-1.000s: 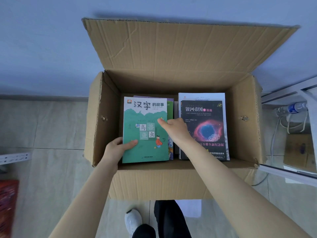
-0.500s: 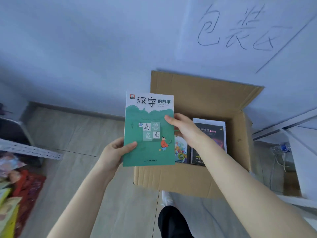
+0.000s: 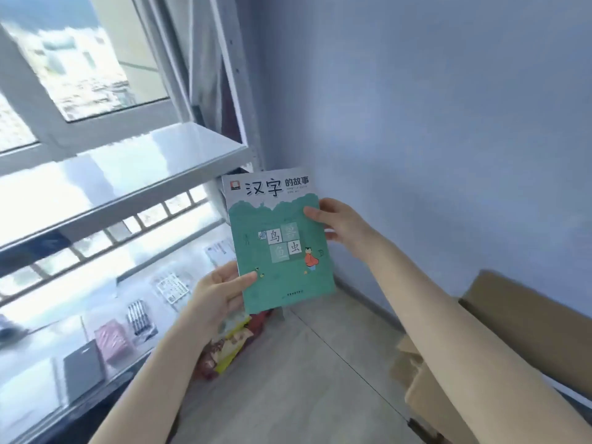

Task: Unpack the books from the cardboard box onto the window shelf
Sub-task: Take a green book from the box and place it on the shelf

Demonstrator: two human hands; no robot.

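You hold the green paperback book with white Chinese title lettering (image 3: pixel 282 248) upright in the air, cover toward you, just off the right end of the white metal window shelf (image 3: pixel 144 155). Your left hand (image 3: pixel 217 293) pinches its lower left corner, thumb flat on the cover and the other fingers behind it. Your right hand (image 3: pixel 339 225) grips the upper right edge the same way. The shelf's pale perforated corner post (image 3: pixel 235 75) rises just behind the book's top left corner. On the lower board lie a pink packet (image 3: pixel 113 339), a black-and-white striped pack (image 3: pixel 138 317) and a dark flat slab (image 3: pixel 84 370). Colourful snack bags (image 3: pixel 229 346) lie on the floor below the book. The brown cardboard box (image 3: pixel 525 318) sits at lower right, partly behind your right forearm.
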